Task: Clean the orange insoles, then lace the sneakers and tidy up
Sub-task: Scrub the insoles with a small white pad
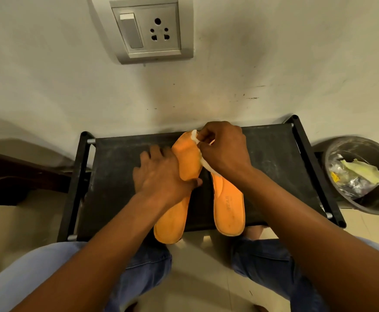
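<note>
Because both orange insoles lie on the black tabletop (125,167) with their heels hanging past its near edge, either could be tipped off onto the floor if it is pushed toward the body. The left insole (172,217) is pinned only at its middle by the left hand (161,174), whose fingers are spread flat and whose thumb is pressed on the insole's edge; if that pressure is eased during a hard stroke, the insole could be dragged or swivelled against the right insole (229,206), which lies just beside it and is held by nothing. A white wipe (197,143) is pinched in the curled grip of the right hand (224,149) at the toe of the left insole. Being thin and crumpled, the wipe is judged likely to tear or bunch, so that dirt is smeared rather than lifted. The waste bin (332,154) stands well apart on the right.
</note>
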